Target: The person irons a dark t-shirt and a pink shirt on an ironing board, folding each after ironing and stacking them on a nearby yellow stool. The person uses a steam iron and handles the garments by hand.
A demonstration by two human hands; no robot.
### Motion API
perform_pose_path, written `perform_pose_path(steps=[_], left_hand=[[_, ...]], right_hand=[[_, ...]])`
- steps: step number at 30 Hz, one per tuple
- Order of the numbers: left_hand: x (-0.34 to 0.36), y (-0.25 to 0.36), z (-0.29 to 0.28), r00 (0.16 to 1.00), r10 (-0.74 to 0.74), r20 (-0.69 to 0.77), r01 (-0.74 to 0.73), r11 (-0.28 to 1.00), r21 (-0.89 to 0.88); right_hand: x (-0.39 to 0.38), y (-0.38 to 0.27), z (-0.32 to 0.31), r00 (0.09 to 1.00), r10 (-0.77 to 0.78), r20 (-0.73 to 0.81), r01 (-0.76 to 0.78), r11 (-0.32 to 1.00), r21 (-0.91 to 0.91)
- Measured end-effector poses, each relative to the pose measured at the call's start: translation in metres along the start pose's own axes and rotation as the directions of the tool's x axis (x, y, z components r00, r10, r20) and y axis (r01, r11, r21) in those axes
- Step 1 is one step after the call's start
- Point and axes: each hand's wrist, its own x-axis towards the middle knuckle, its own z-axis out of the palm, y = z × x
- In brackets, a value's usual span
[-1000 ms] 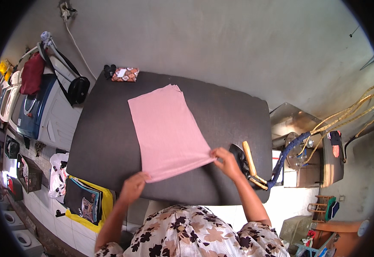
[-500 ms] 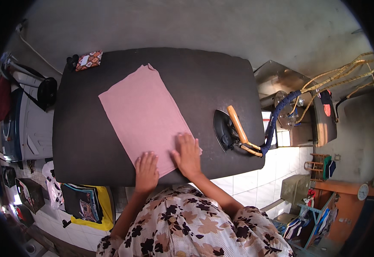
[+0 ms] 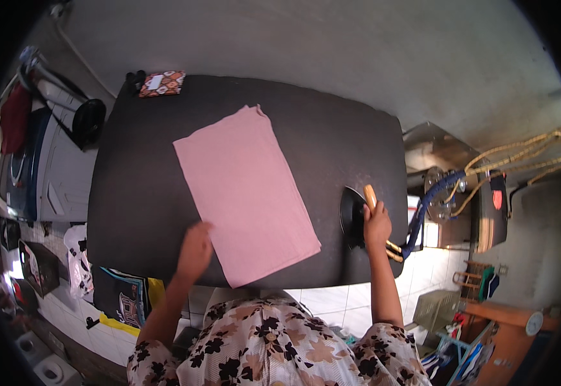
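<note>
A folded pink cloth (image 3: pixel 248 199) lies flat and slanted on the black padded table (image 3: pixel 136 199). At its near left edge is my left hand (image 3: pixel 195 252), fingers curled in and fingertips touching the edge. Whether they pinch any of the fabric is hidden. Off to the right, my right hand (image 3: pixel 377 226) is wrapped round the wooden handle of a dark iron (image 3: pixel 354 219). The iron rests on the table, apart from the cloth, with its pointed tip facing away from me.
A blue-wrapped cord (image 3: pixel 436 193) runs from the iron toward yellow ropes (image 3: pixel 518 154) at the right. At the far left corner lies a patterned booklet (image 3: pixel 163 83) beside a small black object. Dark and yellow fabric (image 3: pixel 126 299) hangs below the near left edge.
Both hands have left the cloth's near end. My right hand has moved right and taken hold of the iron's handle; my left has curled at the cloth's left edge. The view has shifted.
</note>
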Motion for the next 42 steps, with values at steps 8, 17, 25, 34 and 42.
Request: perform_pose_path(steps=[8,17,25,34,42], left_hand=[[0.137,-0.158,-0.021,0.785,-0.458,-0.417,0.396,0.889,-0.231],[0.200,-0.149,-0.035,0.798,-0.495,-0.343,0.529,0.848,0.006],[0.190,-0.178,-0.041,0.871,-0.275,-0.407,0.364,0.918,0.158],[0.191,-0.183,-0.034,0.879,-0.239,-0.412,0.350,0.911,0.219],[0.190,-0.183,-0.045,0.886,-0.307,-0.346,0.364,0.925,0.111]], right_hand=[[0.023,-0.033,-0.016,0.958,-0.224,0.180,0.155,0.930,0.333],[0.001,-0.322,-0.056,0.716,-0.674,0.182,0.553,0.707,0.440],[0.005,-0.422,-0.026,0.647,-0.723,0.243,0.633,0.687,0.358],[0.096,-0.367,-0.001,0.961,-0.257,0.099,0.229,0.945,0.232],[0.039,-0.336,-0.038,0.882,-0.350,0.317,0.222,0.900,0.376]])
